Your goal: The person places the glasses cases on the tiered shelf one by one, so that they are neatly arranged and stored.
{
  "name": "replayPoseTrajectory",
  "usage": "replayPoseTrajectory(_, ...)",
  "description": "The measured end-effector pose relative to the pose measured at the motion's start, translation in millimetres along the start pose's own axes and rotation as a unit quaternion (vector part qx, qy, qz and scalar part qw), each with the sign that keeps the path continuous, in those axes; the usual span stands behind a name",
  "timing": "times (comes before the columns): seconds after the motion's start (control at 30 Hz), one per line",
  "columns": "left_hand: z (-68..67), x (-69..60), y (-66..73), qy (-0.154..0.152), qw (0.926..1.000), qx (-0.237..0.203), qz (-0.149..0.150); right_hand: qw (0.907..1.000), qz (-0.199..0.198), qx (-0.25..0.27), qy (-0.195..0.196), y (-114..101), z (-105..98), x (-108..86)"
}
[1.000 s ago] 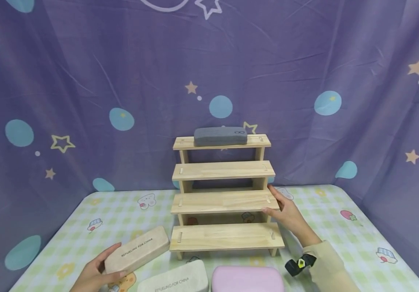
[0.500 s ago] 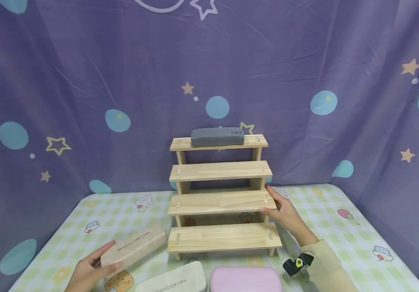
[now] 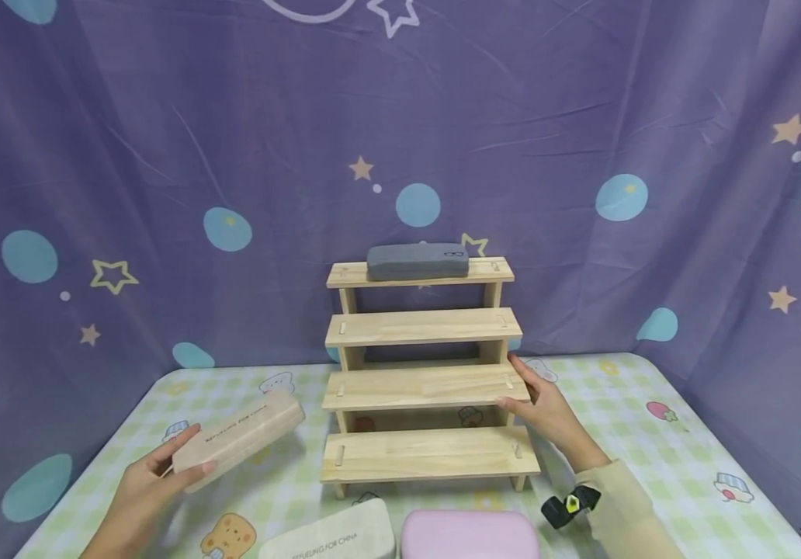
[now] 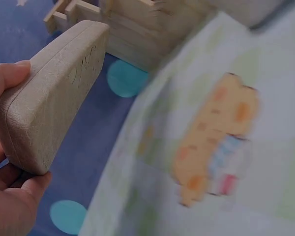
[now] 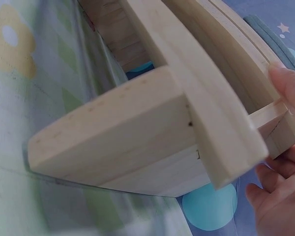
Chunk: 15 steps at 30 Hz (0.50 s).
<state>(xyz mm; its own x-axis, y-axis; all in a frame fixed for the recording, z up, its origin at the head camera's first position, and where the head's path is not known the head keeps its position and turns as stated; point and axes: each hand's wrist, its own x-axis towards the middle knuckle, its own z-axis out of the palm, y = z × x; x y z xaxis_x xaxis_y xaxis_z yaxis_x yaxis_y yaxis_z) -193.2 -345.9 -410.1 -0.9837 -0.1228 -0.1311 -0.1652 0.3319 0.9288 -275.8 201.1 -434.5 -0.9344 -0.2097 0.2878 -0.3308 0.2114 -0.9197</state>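
Note:
My left hand grips the near end of a long beige case with printed lettering, left of the wooden tiered stand. In the left wrist view the fingers and thumb of the hand clasp the end of the case, which is raised off the cloth. My right hand holds the right end of the stand's second-lowest shelf, thumb on its front edge. The right wrist view shows this hand at the stand's side. A grey case lies on the top shelf.
Another beige case and a pink case lie at the front edge of the view. A checked cloth covers the table, with a purple patterned curtain behind. A black band is at the right sleeve.
My left hand has lifted the beige case off the cloth and moved it up and to the left. The right hand stays at the stand.

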Motion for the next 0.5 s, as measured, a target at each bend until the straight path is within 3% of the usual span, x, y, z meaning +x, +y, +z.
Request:
replayPoseTrajectory(0.2,-11.3,4.0,26.2,-0.008,0.9991,0.016,0.039,1.0000,-0.001,0.007,-0.002,0,0,0.3)
replayPoseTrajectory(0.5,-11.8,14.9,65.2,-0.001,0.9885,0.030,0.148,1.0000,-0.009,0.002,-0.003,3,-1,1.7)
